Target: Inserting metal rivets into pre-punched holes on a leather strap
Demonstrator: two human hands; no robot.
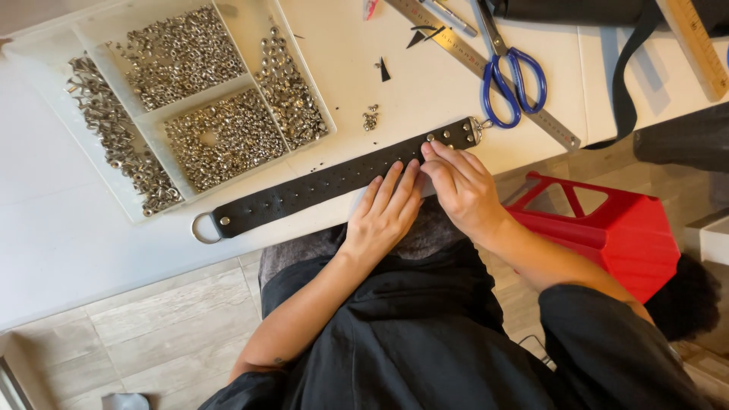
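Pressing flat, both hands (421, 190) pin the black strap (334, 181) under their fingertips.

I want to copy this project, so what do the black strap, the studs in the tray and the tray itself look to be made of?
Strap: matte black, probably leather or faux leather; it lies flat with punched holes. Studs: shiny silver, likely metal. Tray: translucent whitish plastic with dividers. The left hand and right hand rest on the strap.

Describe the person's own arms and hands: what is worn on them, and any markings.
Both hands, left hand and right hand, are bare: no gloves, rings or watch visible. Forearms are uncovered; loose black sleeves end around the elbows. A small dark mark sits near the left elbow.
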